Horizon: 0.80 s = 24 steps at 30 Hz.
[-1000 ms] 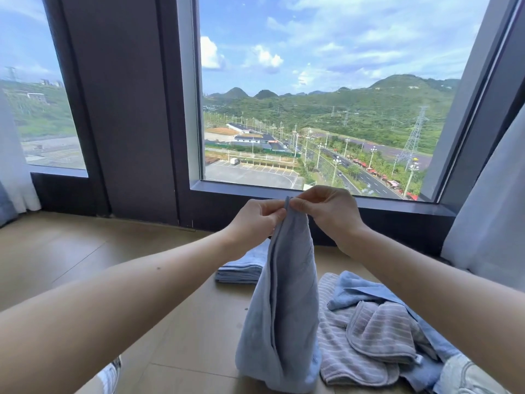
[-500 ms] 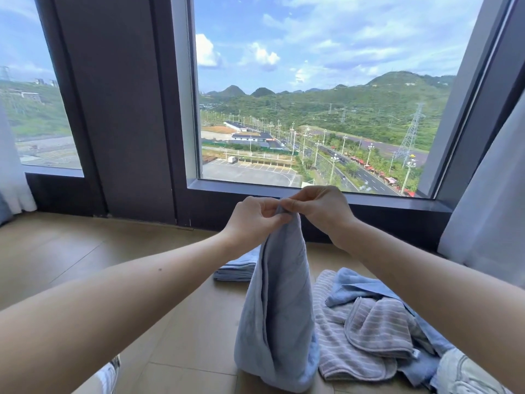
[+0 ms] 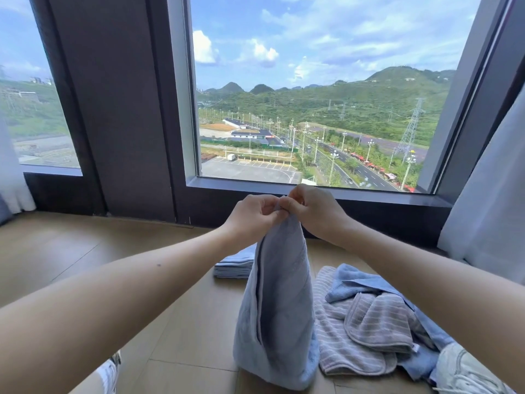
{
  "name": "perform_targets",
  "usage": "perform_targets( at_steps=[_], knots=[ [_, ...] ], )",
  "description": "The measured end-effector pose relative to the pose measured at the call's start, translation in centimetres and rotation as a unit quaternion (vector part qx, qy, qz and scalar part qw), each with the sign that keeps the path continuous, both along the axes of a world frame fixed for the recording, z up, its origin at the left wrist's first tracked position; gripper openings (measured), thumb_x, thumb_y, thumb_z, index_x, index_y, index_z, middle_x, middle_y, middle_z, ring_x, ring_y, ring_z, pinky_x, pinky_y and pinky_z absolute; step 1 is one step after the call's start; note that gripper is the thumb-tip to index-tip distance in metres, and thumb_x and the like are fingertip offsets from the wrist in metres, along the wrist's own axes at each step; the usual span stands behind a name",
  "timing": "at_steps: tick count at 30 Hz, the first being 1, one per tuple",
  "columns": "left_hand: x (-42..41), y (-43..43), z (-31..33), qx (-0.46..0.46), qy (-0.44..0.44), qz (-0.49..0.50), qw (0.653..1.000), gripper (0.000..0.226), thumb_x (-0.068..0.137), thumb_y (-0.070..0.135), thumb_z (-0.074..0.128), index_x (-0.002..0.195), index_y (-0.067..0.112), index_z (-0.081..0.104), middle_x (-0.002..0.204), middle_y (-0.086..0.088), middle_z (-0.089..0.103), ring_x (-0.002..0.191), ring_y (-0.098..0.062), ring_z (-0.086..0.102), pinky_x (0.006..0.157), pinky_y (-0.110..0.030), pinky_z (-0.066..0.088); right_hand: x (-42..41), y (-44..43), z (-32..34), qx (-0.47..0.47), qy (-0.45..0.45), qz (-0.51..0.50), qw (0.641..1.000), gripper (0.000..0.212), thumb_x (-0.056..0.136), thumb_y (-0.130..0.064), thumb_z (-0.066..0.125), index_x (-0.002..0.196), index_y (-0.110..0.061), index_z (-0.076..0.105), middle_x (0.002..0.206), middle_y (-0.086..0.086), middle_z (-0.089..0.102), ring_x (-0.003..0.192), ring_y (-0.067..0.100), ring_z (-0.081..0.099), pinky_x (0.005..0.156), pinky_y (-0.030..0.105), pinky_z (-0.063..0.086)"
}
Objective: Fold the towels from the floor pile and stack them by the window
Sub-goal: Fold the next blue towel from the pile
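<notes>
A small folded stack (image 3: 235,265) already lies on the floor (image 3: 85,251) below the window (image 3: 312,183), several towels are left in the pile (image 3: 369,322), and the left hand (image 3: 251,218) and right hand (image 3: 316,213) hold a pale blue towel (image 3: 279,308) up, fingers (image 3: 271,210) pinching its top edge.

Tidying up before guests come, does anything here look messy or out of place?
Nothing damaged or spilled. The only mess is the pile of striped and blue towels crumpled on the floor. The folded stack looks neat, and the blue towel pinched by the left hand and right hand looks fine.
</notes>
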<state>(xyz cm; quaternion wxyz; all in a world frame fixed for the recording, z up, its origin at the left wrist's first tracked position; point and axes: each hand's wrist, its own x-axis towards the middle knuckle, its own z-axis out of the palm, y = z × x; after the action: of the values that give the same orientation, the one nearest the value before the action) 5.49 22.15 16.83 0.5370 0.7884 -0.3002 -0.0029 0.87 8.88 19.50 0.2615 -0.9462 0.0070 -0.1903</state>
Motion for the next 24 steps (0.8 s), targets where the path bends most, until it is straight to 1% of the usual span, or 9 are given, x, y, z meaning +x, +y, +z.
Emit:
perform_targets(
  at_steps=[4, 7, 9, 11, 13, 16, 20, 22, 24],
  knots=[
    [0.1, 0.5, -1.3, 0.202, -0.022, 0.031, 0.979, 0.029, 0.076, 0.016, 0.065, 0.105, 0.020, 0.062, 0.097, 0.001, 0.068, 0.095, -0.017, 0.062, 0.085, -0.031, 0.050, 0.1, 0.2, 0.2, 0.051, -0.018, -0.029, 0.998, 0.028, 0.098, -0.035, 0.042, 0.104, -0.011, 0.052, 0.087, 0.001, 0.054, 0.083, 0.018, 0.050, 0.071, 0.027, 0.036],
    [0.1, 1.1, -2.8, 0.281, -0.035, 0.050, 0.958, 0.017, 0.077, 0.008, 0.054, 0.091, 0.016, 0.059, 0.093, -0.002, 0.065, 0.093, -0.025, 0.059, 0.077, -0.026, 0.044, 0.4, -0.4, 1.0, 0.115, -0.050, -0.056, 0.991, 0.030, 0.099, -0.035, 0.041, 0.109, -0.008, 0.051, 0.090, 0.000, 0.053, 0.086, 0.017, 0.050, 0.072, 0.028, 0.036],
    [0.4, 1.4, -2.8, 0.268, -0.043, 0.060, 0.961, 0.015, 0.078, 0.005, 0.047, 0.082, 0.017, 0.055, 0.081, -0.002, 0.061, 0.082, -0.024, 0.055, 0.061, -0.024, 0.040, 0.3, -1.1, 1.1, 0.115, -0.067, -0.070, 0.989, 0.023, 0.097, -0.031, 0.046, 0.106, -0.009, 0.050, 0.089, 0.002, 0.053, 0.084, 0.019, 0.050, 0.071, 0.030, 0.038],
    [0.8, 1.7, -2.2, 0.241, -0.050, 0.065, 0.967, 0.014, 0.081, 0.006, 0.047, 0.085, 0.013, 0.058, 0.077, -0.002, 0.059, 0.075, -0.020, 0.052, 0.056, -0.019, 0.038, 0.0, -2.0, 0.8, 0.089, -0.078, -0.076, 0.990, 0.014, 0.096, -0.025, 0.050, 0.101, -0.013, 0.050, 0.086, 0.005, 0.056, 0.080, 0.022, 0.054, 0.072, 0.035, 0.046],
    [1.1, 2.0, -1.7, 0.224, -0.053, 0.061, 0.971, 0.017, 0.084, 0.009, 0.049, 0.095, 0.012, 0.062, 0.085, -0.003, 0.063, 0.076, -0.017, 0.055, 0.058, -0.015, 0.040, -0.2, -2.9, 0.7, 0.053, -0.076, -0.087, 0.992, 0.008, 0.095, -0.023, 0.050, 0.099, -0.016, 0.051, 0.082, 0.006, 0.057, 0.077, 0.024, 0.055, 0.073, 0.038, 0.047],
    [1.3, 2.5, -1.5, 0.221, -0.058, 0.047, 0.973, 0.020, 0.087, 0.011, 0.051, 0.104, 0.015, 0.061, 0.093, -0.002, 0.064, 0.082, -0.016, 0.058, 0.060, -0.014, 0.043, -0.3, -3.7, 0.7, 0.037, -0.074, -0.122, 0.989, 0.003, 0.096, -0.023, 0.050, 0.095, -0.022, 0.053, 0.078, 0.005, 0.059, 0.069, 0.023, 0.055, 0.064, 0.031, 0.043],
    [1.4, 2.7, -1.8, 0.244, -0.094, 0.005, 0.965, 0.028, 0.091, 0.010, 0.048, 0.117, 0.019, 0.043, 0.087, -0.006, 0.061, 0.072, -0.017, 0.055, 0.062, -0.023, 0.043, -0.1, -3.6, 0.7, 0.069, -0.076, -0.139, 0.985, 0.006, 0.095, -0.018, 0.050, 0.096, -0.020, 0.055, 0.079, 0.006, 0.058, 0.065, 0.020, 0.052, 0.063, 0.029, 0.038],
    [1.4, 3.1, -2.0, 0.242, -0.122, -0.012, 0.962, 0.032, 0.092, 0.011, 0.048, 0.120, 0.022, 0.038, 0.086, -0.005, 0.060, 0.068, -0.016, 0.053, 0.062, -0.022, 0.044, 0.1, -3.6, 0.8, 0.088, -0.078, -0.141, 0.983, 0.006, 0.094, -0.015, 0.051, 0.095, -0.019, 0.056, 0.083, 0.007, 0.059, 0.068, 0.023, 0.057, 0.063, 0.031, 0.044],
    [1.6, 3.4, -2.1, 0.220, -0.133, -0.008, 0.966, 0.028, 0.092, 0.011, 0.051, 0.116, 0.025, 0.046, 0.091, -0.005, 0.062, 0.066, -0.013, 0.051, 0.065, -0.022, 0.046, 0.1, -3.9, 0.8, 0.139, -0.076, -0.142, 0.977, 0.009, 0.093, -0.011, 0.054, 0.088, -0.019, 0.056, 0.087, 0.007, 0.060, 0.062, 0.021, 0.063, 0.061, 0.032, 0.052]
  ],
)
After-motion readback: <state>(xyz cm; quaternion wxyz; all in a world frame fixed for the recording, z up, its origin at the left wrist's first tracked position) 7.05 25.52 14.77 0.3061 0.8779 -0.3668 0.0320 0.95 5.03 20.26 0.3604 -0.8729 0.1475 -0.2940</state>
